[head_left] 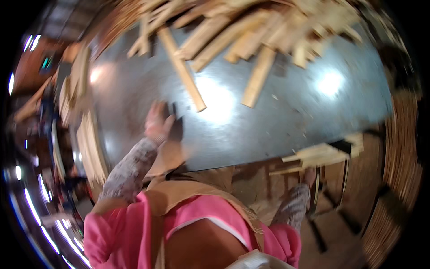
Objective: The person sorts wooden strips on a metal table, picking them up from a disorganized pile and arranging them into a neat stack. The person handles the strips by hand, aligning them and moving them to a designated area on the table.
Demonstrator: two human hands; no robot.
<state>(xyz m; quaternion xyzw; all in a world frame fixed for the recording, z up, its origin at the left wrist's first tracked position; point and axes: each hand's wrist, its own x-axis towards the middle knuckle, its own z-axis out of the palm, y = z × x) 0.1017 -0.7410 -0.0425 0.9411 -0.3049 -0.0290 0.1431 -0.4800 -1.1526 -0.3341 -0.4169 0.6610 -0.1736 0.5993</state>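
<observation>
The person's left hand point(157, 123) is over the left part of the grey metal counter point(277, 127), toward its near edge. Its fingers are stretched out and the thumb stands apart, with nothing seen in its grasp; blur hides whether the palm touches the surface. A dark patch lies just beside it. The right hand point(309, 175) is lower, outside the counter's near edge toward the right corner, close below a bundle of pale strips point(320, 155) set by that edge above thin dark legs. It is small and blurred, so how far its fingers are open, or whether they hold a strip, cannot be told.

On the counter, a loose heap of wooden pieces point(286, 29) spreads along the far edge. Two pieces reach from it toward the near edge: a long strip point(182, 71), nearer the left hand, and a shorter strip point(259, 80) to its right. Beyond the left edge stands a pale wood stack point(90, 145).
</observation>
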